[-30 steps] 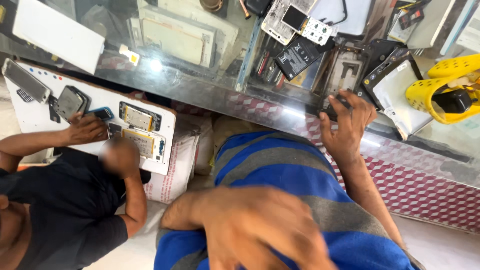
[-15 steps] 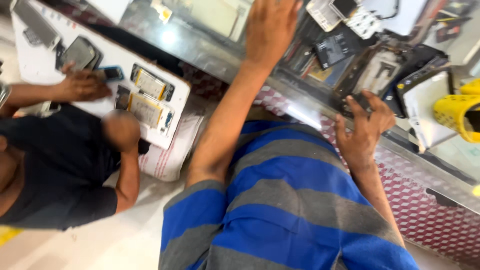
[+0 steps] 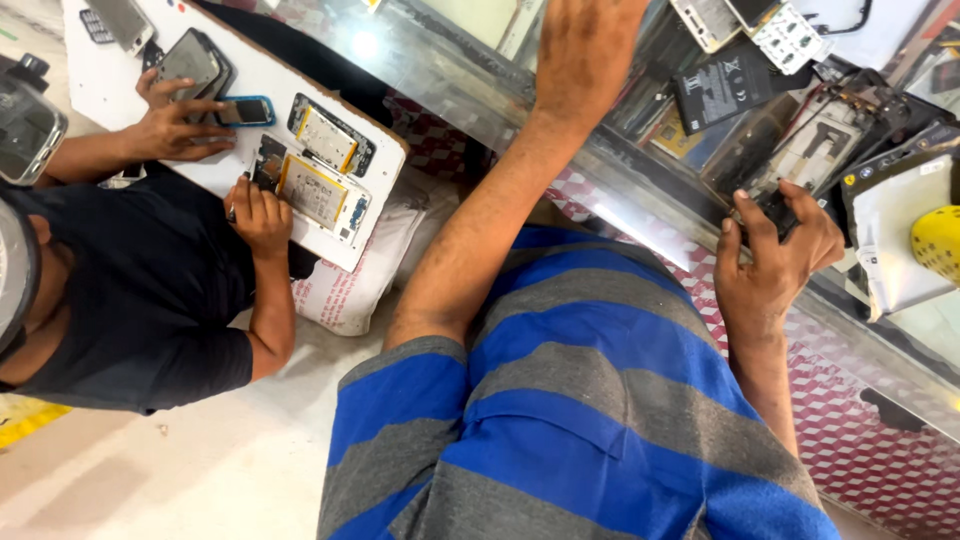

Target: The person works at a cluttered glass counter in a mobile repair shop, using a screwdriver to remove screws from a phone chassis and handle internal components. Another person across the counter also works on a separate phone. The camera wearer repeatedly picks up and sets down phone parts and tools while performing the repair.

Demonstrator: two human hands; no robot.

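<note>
My left hand (image 3: 588, 55) reaches out flat over the glass counter (image 3: 440, 75), its fingers cut off by the top edge of the view. At the counter's near edge my right hand (image 3: 772, 262) curls its fingers around a small dark phone part (image 3: 762, 203). Under the glass near that hand lie an opened phone body (image 3: 812, 150) and a black battery (image 3: 722, 92). My blue and grey striped shirt (image 3: 590, 400) fills the lower middle.
At the left a person in a black shirt (image 3: 130, 290) works with both hands on a white board (image 3: 255, 80) holding opened phones (image 3: 320, 190) and a blue-edged handset (image 3: 245, 110). A white pouch (image 3: 890, 240) and a yellow object (image 3: 940, 240) lie at the right.
My left arm has risen from my lap and stretched up over the glass counter. The view has shifted and drawn closer; my right hand stays at the counter edge.
</note>
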